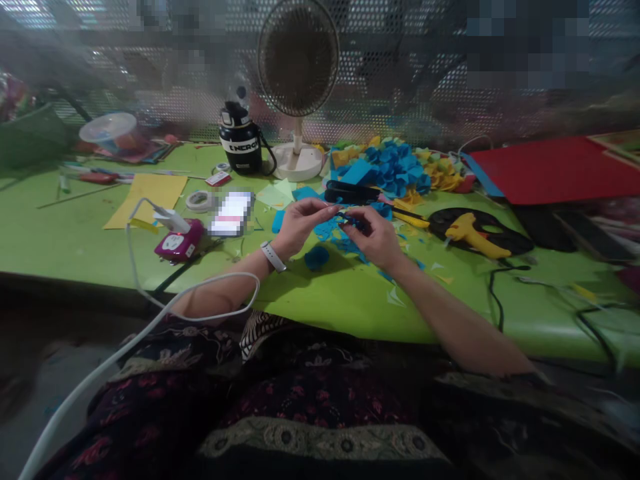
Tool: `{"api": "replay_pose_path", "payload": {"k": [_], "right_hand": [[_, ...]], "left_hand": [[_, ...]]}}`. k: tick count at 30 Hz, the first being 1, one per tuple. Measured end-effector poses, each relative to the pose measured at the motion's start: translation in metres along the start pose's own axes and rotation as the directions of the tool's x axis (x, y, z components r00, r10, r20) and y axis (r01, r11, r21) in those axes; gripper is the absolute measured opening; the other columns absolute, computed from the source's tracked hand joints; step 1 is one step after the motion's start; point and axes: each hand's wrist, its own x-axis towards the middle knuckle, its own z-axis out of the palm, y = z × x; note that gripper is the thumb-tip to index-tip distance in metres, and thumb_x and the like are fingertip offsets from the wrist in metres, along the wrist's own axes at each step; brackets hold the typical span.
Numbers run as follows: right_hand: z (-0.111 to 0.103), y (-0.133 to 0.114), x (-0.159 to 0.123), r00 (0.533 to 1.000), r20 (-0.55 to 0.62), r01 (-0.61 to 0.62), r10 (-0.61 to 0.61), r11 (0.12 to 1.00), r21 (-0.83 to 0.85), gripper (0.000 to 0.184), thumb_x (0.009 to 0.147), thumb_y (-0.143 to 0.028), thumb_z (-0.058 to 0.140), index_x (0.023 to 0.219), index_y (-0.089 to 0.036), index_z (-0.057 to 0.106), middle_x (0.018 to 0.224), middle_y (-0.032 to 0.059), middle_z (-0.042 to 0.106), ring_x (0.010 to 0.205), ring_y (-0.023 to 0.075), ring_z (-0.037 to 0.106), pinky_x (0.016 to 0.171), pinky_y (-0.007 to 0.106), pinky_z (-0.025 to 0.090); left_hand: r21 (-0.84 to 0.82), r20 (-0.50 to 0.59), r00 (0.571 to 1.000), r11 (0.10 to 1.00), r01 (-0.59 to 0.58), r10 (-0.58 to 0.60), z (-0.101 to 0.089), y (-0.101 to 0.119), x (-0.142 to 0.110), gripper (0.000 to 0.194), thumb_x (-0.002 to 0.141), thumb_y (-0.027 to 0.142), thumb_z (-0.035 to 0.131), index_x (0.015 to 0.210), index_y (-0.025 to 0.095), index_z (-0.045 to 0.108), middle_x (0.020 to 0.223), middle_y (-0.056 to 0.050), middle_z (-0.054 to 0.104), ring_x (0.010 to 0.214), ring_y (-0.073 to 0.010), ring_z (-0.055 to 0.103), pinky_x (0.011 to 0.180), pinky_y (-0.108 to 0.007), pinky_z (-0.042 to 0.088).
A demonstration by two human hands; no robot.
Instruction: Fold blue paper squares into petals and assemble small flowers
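Over the green table, my left hand, with a pale watch on its wrist, is closed in a pinch. Facing it, my right hand is closed too, its fingers curled. Their fingertips nearly meet around a small dark bluish thing, too hidden to name. Under and around my hands lie blue paper scraps, with a round blue piece just in front. Behind them rests a black elongated object, and a yellow-and-black cutter lies to the right.
A heap of blue paper pieces is at the back. A yellow glue gun rests at right near red sheets. Left stand a fan, black bottle, phone and purple socket adapter. A white cable crosses my left forearm.
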Motion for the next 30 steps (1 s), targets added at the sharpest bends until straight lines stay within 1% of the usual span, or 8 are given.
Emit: {"api": "replay_pose_path", "payload": {"k": [3,7,11,16,17,22,26,30], "right_hand": [[0.001,0.004,0.001,0.999,-0.025,0.029,-0.029,0.999,-0.02,0.043,0.09,-0.064,0.061,0.098,-0.023,0.07,0.097,0.0071,0.073,0.084,0.0213,0.068,0.073,0.035,0.055],[0.0,0.007,0.002,1.0,0.022,0.02,-0.02,1.0,0.005,0.044,0.094,-0.064,0.055,0.099,-0.023,0.071,0.085,0.005,0.071,0.074,0.0199,0.066,0.07,0.037,0.056],[-0.004,0.004,0.002,0.999,0.035,0.013,-0.014,1.0,0.013,0.046,0.094,-0.065,0.054,0.098,-0.022,0.072,0.085,0.0058,0.071,0.075,0.0203,0.066,0.071,0.037,0.056],[-0.004,0.0,0.001,0.995,0.086,-0.062,0.058,0.997,0.041,0.05,0.094,-0.068,0.05,0.098,-0.023,0.071,0.078,0.0033,0.069,0.054,0.0143,0.056,0.061,0.035,0.053],[-0.004,0.0,0.001,0.994,0.086,-0.067,0.063,0.997,0.041,0.05,0.093,-0.069,0.051,0.099,-0.023,0.07,0.078,0.0033,0.069,0.054,0.0143,0.056,0.061,0.035,0.053],[-0.003,-0.002,0.0,0.999,0.024,-0.042,0.04,0.998,0.045,0.048,0.085,-0.068,0.063,0.098,-0.023,0.067,0.086,0.0047,0.07,0.071,0.0185,0.065,0.066,0.035,0.056],[-0.003,-0.004,0.001,0.994,0.084,-0.072,0.063,0.991,0.11,0.045,0.092,-0.067,0.055,0.095,-0.023,0.064,0.079,0.0027,0.067,0.063,0.0159,0.064,0.058,0.032,0.055],[-0.004,-0.004,0.001,0.994,0.089,-0.074,0.065,0.992,0.097,0.045,0.093,-0.067,0.052,0.093,-0.023,0.063,0.077,0.002,0.067,0.059,0.0145,0.062,0.055,0.029,0.053]], "left_hand": [[0.032,-0.017,1.0,0.999,-0.024,0.024,0.001,0.001,0.0,0.038,0.057,0.047,0.094,0.068,0.019,0.071,0.079,-0.001,0.076,0.078,-0.0136,0.071,0.08,-0.03,0.057],[0.055,0.014,0.999,0.998,-0.041,0.04,0.001,0.001,0.001,0.038,0.058,0.048,0.093,0.076,0.019,0.074,0.084,-0.002,0.078,0.081,-0.0151,0.072,0.083,-0.032,0.057],[0.063,0.02,0.999,0.997,-0.043,0.042,0.0,0.001,0.001,0.037,0.062,0.05,0.091,0.077,0.019,0.075,0.085,-0.003,0.078,0.082,-0.0149,0.072,0.085,-0.032,0.057],[0.035,0.034,0.999,0.999,-0.025,0.023,0.001,0.001,0.001,0.035,0.063,0.048,0.091,0.08,0.02,0.077,0.089,-0.004,0.079,0.085,-0.0155,0.072,0.088,-0.033,0.056],[0.031,0.029,0.999,0.999,-0.022,0.021,0.001,0.001,0.0,0.034,0.063,0.047,0.091,0.079,0.02,0.077,0.088,-0.004,0.078,0.085,-0.0156,0.072,0.089,-0.033,0.056],[0.028,-0.011,1.0,0.999,-0.023,0.023,0.001,0.001,-0.001,0.034,0.062,0.046,0.092,0.074,0.019,0.074,0.084,-0.003,0.077,0.084,-0.0154,0.071,0.088,-0.035,0.056],[0.042,-0.006,0.999,0.999,-0.032,0.032,0.001,0.0,-0.001,0.034,0.061,0.045,0.092,0.075,0.02,0.076,0.085,-0.003,0.077,0.084,-0.0161,0.071,0.089,-0.036,0.056],[0.053,-0.009,0.999,0.998,-0.045,0.046,0.001,-0.001,0.0,0.032,0.061,0.043,0.093,0.076,0.02,0.077,0.084,-0.003,0.077,0.084,-0.0168,0.072,0.09,-0.038,0.056]]}}
